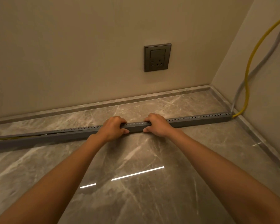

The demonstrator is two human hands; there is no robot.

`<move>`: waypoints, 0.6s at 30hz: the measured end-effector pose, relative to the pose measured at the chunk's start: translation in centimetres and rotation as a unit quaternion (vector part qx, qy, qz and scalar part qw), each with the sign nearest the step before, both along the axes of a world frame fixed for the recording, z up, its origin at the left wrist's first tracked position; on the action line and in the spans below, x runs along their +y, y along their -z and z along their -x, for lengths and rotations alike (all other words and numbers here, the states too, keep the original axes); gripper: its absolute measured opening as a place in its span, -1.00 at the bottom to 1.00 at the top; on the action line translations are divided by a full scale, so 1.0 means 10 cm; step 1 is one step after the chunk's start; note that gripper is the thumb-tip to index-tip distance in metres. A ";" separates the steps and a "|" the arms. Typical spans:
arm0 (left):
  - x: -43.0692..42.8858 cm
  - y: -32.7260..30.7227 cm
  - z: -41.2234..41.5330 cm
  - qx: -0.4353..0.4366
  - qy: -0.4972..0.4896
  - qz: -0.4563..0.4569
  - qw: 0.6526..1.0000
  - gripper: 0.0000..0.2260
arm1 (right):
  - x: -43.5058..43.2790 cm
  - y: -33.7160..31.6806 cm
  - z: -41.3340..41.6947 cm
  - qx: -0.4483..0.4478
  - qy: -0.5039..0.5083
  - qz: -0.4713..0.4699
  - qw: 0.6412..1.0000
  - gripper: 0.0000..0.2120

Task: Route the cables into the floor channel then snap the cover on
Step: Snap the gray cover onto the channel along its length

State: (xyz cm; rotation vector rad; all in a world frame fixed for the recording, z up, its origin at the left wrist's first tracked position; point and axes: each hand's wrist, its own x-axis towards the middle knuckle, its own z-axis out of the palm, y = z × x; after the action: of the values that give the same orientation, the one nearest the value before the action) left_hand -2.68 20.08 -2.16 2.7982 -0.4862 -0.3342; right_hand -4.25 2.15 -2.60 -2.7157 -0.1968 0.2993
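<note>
A long grey slotted floor channel point(200, 121) lies on the marble floor, running from the left edge to the right corner. My left hand point(113, 127) and my right hand point(157, 125) grip it side by side near its middle, fingers over the top and thumbs on the front face. The grey cover point(136, 128) sits flush on the channel from my hands rightward. At the far left the cover is lifted a little and a yellow cable shows in the gap. A yellow cable point(249, 65) and a grey cable point(265, 55) come down the right wall into the channel's right end.
A dark grey wall socket point(157, 57) sits on the back wall above the channel. A marble skirting point(103, 106) runs along both walls. The glossy marble floor point(136, 183) reflects light strips in front of me.
</note>
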 end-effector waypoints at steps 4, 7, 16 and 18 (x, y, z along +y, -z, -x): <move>0.12 0.03 0.04 -0.019 -0.003 -0.008 1.000 -0.70 | 0.30 0.07 -0.01 -0.014 -0.009 0.001 1.000 -0.67; 0.09 0.06 0.07 -0.042 0.006 -0.014 0.999 -0.71 | 0.34 0.10 0.00 -0.029 0.004 0.006 1.000 -0.66; 0.08 0.08 0.08 -0.067 0.015 0.001 0.998 -0.74 | 0.37 0.04 0.00 -0.040 0.006 0.023 0.999 -0.67; 0.11 0.08 0.08 -0.060 0.015 0.019 0.998 -0.74 | 0.37 0.01 -0.02 -0.030 0.008 0.029 0.999 -0.69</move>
State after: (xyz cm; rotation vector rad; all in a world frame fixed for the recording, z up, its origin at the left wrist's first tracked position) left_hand -3.45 21.16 -2.99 2.7875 -0.5550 -0.1622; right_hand -4.03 5.88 -2.69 -2.7838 -0.1863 0.2237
